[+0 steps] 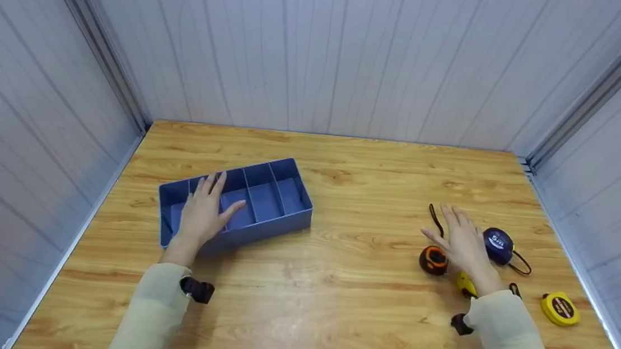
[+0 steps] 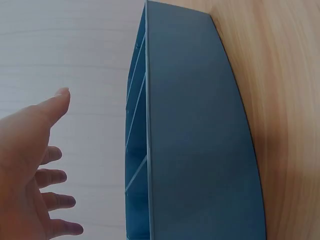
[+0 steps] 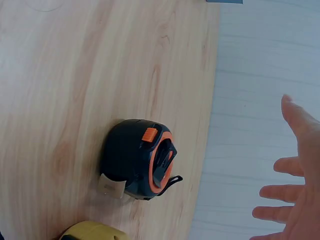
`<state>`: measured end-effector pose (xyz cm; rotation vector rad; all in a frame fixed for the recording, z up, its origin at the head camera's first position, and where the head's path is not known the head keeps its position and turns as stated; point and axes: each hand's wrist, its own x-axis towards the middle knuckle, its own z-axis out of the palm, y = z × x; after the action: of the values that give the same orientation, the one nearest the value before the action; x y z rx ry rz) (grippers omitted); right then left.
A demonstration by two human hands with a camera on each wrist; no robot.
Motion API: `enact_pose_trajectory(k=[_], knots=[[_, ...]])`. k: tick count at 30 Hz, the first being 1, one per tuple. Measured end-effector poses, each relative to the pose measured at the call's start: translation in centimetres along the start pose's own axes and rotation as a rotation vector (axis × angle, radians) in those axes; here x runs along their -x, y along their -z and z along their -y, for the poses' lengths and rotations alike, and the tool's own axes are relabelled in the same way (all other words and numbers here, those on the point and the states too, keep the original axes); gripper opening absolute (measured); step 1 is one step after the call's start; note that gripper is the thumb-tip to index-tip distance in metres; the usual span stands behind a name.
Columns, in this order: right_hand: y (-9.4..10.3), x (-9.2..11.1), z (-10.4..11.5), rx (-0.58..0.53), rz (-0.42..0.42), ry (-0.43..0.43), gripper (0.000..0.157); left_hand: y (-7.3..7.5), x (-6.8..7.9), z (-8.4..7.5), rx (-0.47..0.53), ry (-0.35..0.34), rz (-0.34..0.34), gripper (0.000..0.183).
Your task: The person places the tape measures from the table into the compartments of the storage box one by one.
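Tabletop (image 1: 325,322)'s that yellowish wood-grain stuff, kinda shiny toward the front. Pale, grain-streaked panels box it in: back wall (image 1: 321,52), left wall (image 1: 15,143), right wall (image 1: 619,184), plus greyish corner trim (image 1: 97,38) up both back corners.

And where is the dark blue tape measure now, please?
In the head view, the dark blue tape measure lies on the right part of the table, just right of the right hand and farther back than the rightmost yellow tape measure.
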<state>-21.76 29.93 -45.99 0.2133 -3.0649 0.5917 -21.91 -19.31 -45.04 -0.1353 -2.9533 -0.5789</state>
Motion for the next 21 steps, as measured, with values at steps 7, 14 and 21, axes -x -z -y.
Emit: enact_pose_trajectory(k=[7,14,21], knots=[[-0.7,0.7,-0.6,-0.023,0.002,-0.007,0.081,0.5,0.9,1.3,0.013,0.005,-0.074,0.072],[-1.7,1.2,-1.2,-0.087,-0.023,0.02,0.075,0.8,1.8,2.8,0.041,0.031,-0.126,0.064],[-2.9,1.9,-2.2,-0.134,-0.067,0.044,0.073,0.8,2.6,4.3,0.066,0.062,-0.159,0.06]])
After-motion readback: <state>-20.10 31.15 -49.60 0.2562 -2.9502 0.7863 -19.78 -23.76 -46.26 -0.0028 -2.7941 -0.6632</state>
